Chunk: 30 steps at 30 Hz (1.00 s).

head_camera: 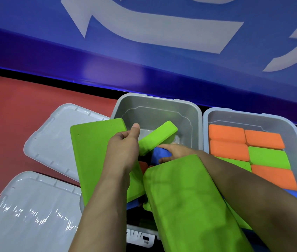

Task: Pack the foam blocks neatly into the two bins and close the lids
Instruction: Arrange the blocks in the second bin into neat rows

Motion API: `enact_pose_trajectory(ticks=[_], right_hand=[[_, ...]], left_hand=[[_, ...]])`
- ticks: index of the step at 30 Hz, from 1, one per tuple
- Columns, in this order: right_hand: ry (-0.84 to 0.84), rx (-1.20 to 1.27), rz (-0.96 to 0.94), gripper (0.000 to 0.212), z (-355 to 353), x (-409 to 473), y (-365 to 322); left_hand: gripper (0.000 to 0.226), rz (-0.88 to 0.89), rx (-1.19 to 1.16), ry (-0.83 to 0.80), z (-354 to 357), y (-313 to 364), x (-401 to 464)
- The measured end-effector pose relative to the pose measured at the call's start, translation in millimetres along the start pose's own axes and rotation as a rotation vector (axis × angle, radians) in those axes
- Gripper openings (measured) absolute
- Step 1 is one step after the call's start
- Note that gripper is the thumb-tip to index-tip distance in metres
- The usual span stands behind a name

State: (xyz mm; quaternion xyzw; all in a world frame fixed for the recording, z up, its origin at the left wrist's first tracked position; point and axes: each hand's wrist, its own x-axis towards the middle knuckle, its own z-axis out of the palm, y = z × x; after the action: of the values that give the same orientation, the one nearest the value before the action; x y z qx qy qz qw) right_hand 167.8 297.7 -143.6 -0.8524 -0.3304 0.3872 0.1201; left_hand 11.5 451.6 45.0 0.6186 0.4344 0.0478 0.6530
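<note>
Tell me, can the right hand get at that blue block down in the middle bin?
Probably yes. The right hand already rests on the blue block inside the middle bin, reaching under the small green block that the left hand holds up; a big green block only crowds the forearm.

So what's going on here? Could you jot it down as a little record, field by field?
left bin: mostly unpacked, blocks lying askew
right bin: orange and green blocks laid flat in neat rows
left hand: holds a small green block tilted over the left bin
right hand: reaches into the left bin, on a blue block
big green blocks: two, propped slanted at the left bin
lids: two, off, on the floor to the left
</note>
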Motion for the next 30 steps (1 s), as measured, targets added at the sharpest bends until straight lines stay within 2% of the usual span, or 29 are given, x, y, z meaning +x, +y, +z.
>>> enact_pose_trajectory(ticks=[9,15,23,30], right_hand=[[0.004,0.043,-0.004,0.073,-18.9,8.0,2.8],[0.097,0.039,0.017,0.078,-54.4,28.3,4.6],[0.147,-0.135,0.067,0.072,-53.8,77.8,29.0],[0.067,-0.304,0.046,0.094,-55.7,109.0,50.4]], left_hand=[[0.032,-0.013,0.008,-0.001,2.8,-2.6,3.8],[0.033,-0.037,0.005,0.022,3.6,-6.5,8.9],[0.028,-0.052,-0.024,0.03,9.5,-6.1,20.5],[0.033,-0.061,-0.034,0.07,9.6,-5.3,37.3]])
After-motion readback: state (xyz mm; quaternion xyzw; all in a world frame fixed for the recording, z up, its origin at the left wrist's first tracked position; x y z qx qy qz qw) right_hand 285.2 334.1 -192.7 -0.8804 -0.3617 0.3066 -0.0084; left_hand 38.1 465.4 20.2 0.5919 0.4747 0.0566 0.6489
